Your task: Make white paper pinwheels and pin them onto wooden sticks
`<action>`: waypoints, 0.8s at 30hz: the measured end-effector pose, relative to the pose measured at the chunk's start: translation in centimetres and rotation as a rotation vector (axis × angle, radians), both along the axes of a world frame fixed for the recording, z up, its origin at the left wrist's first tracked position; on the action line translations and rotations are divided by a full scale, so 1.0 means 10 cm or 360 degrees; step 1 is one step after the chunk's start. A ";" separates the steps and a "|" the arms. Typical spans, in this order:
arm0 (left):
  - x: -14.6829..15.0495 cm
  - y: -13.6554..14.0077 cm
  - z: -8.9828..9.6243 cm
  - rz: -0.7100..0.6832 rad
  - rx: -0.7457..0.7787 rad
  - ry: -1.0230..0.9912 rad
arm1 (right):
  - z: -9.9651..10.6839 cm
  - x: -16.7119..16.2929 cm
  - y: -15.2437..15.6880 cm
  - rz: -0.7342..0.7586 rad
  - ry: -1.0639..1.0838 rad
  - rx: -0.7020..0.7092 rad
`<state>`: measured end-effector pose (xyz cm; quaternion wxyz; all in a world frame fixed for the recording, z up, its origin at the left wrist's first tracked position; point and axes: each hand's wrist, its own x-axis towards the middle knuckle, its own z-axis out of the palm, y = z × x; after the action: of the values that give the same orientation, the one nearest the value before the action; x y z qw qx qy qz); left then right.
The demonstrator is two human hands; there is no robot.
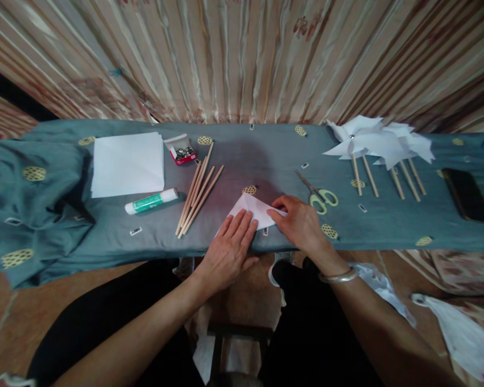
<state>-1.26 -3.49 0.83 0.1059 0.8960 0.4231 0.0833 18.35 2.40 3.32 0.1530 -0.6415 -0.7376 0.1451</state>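
A white sheet of paper point(252, 205), folded into a triangle, lies near the front edge of the cloth-covered table. My left hand point(232, 244) rests flat on its left part with the fingers stretched out. My right hand point(296, 220) pinches the paper's right corner between thumb and fingers. Just right of that hand lie scissors point(318, 194) with pale green handles, their blades slightly apart. To the left of the paper is a loose bundle of several wooden sticks point(197, 196).
A stack of white paper point(128, 165), a glue stick point(151, 201) and an open box of metal pins point(182, 153) sit on the left. Several white paper pinwheels point(367, 138) on sticks lie at the right, beside a dark phone point(467, 194). A pleated curtain point(242, 59) hangs behind the table.
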 end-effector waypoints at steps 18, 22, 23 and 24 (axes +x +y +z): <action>0.03 -0.01 -0.01 -0.0004 0.0044 0.0154 | -0.34 -0.01 -0.33 0.0144 0.0149 0.0171; 0.01 -0.01 -0.02 -0.0024 0.0059 0.0131 | -0.35 0.12 -0.30 0.0080 0.0172 0.0164; 0.00 -0.02 -0.02 -0.0019 0.0054 0.0125 | -0.35 0.15 -0.29 0.0057 0.0173 0.0163; -0.01 -0.04 -0.02 -0.0009 0.0047 0.0122 | -0.36 0.19 -0.28 0.0040 0.0172 0.0165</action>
<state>-1.40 -3.84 0.66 0.0766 0.9012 0.4230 0.0549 20.22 -0.38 -0.26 0.2239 -0.6146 -0.7428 0.1431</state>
